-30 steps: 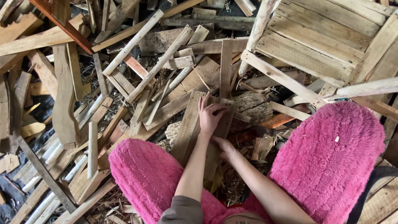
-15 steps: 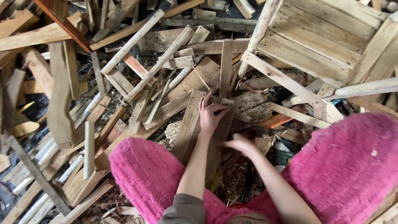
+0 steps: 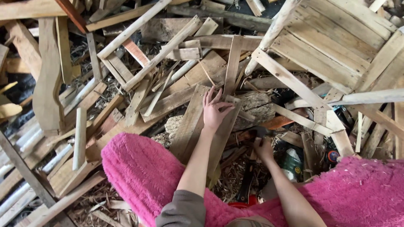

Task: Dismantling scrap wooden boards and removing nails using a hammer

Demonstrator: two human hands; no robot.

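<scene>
Your left hand (image 3: 215, 110) lies flat with its fingers spread on a long, weathered grey-brown wooden plank (image 3: 191, 124). The plank slants down toward you between your knees, which are covered in fluffy pink fabric (image 3: 143, 172). The palm presses on the plank's upper end; nothing is clasped in it, and the fingertips also reach a second narrow plank (image 3: 223, 134) lying just beside the first.

Your right hand (image 3: 264, 148) is lower and to the right, curled over something dark among the wood chips (image 3: 233, 176). You cannot tell from here what it grips or how tightly it closes. A dark, long-handled tool (image 3: 246, 183) lies just below that hand.

Around both hands is a heap of broken pale wooden slats (image 3: 139, 54), and a slatted wooden pallet (image 3: 336, 38) leans at the upper right.
</scene>
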